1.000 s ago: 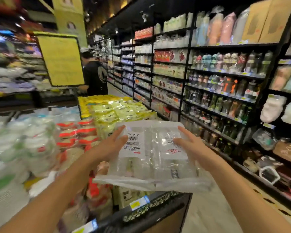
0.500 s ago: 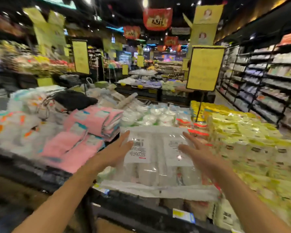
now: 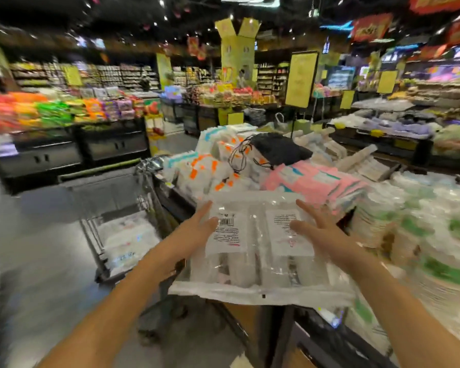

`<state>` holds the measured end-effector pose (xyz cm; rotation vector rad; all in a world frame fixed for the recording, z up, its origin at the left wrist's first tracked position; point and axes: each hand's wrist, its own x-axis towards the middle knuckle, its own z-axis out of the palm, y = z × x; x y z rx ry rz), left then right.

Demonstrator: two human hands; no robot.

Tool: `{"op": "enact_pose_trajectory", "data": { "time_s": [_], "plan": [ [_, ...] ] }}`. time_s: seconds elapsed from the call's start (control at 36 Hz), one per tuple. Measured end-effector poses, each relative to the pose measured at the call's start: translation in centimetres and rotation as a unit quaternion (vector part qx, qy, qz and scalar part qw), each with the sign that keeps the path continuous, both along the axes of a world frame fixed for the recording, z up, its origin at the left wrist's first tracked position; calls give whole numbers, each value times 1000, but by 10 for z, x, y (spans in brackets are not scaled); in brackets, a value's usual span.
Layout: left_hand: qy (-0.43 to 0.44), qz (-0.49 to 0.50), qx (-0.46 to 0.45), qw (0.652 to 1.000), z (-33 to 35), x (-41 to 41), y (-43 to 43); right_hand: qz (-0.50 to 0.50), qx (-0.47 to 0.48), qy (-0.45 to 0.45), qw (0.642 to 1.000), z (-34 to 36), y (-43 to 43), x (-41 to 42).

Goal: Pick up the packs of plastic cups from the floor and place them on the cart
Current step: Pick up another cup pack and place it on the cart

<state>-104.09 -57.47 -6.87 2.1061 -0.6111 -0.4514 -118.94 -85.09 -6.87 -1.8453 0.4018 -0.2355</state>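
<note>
Both arms reach forward at the middle of the view, holding a clear pack of plastic cups [image 3: 255, 251] between them. The left hand [image 3: 197, 229] presses flat against the pack's side at 9 o'clock, fingers straight and spread, thumb lying over the barcode label [image 3: 225, 231]. The right hand [image 3: 319, 229] presses the opposite side at 3 o'clock, fingers also extended. So the pack is clamped between two open palms, held up in the air. A loose flap of plastic hangs from its near edge at 6 o'clock.

At 9 o'clock from the pack stands a wire cart [image 3: 117, 208] on the grey floor [image 3: 37, 235]. Inside it lies at least one white packet [image 3: 128, 237], blurred. Whether that is another cup pack cannot be told.

Behind the pack, at 12 o'clock, a display table [image 3: 175, 200] is piled with goods: pink packets [image 3: 316, 181], white packets with orange marks [image 3: 210, 168], and a black bag [image 3: 279, 150] on top. At 3 o'clock sit stacks of white and green wrapped items [image 3: 422, 235], heavily blurred. Farther off at 10 o'clock a dark table [image 3: 64, 152] carries bright orange and green packs.
</note>
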Motion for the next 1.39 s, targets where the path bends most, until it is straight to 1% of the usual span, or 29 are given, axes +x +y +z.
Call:
{"op": "enact_pose_trajectory", "data": {
  "time_s": [0.06,0.14,0.31,0.39,0.58,0.69,0.81,0.89,1.03,1.17,1.39],
  "plan": [
    [5,38,3,999,-8,19,23,31,-7,10,999,-6,14,32],
    [24,84,-6,996,-16,39,52,80,9,16,997,-13,34,77],
    [17,151,4,988,-33,81,91,156,30,20,987,-26,62,164],
    [14,175,3,985,-39,104,100,182,14,17,983,-36,68,212],
    [33,259,-15,965,-47,161,105,242,19,20,970,-56,71,319],
    [19,290,-8,957,-48,190,107,276,29,25,960,-59,84,370],
    [52,314,-33,947,-52,215,117,306,24,29,951,-62,97,412],
    [52,337,-12,940,-51,239,125,318,44,28,947,-67,106,443],
    [56,350,-37,934,-48,288,142,338,34,46,940,-67,127,504],
    [55,341,-42,937,-39,356,167,322,10,45,946,-61,153,574],
    [61,327,-76,940,-44,470,224,297,8,43,954,-54,203,677]
  ]
}}
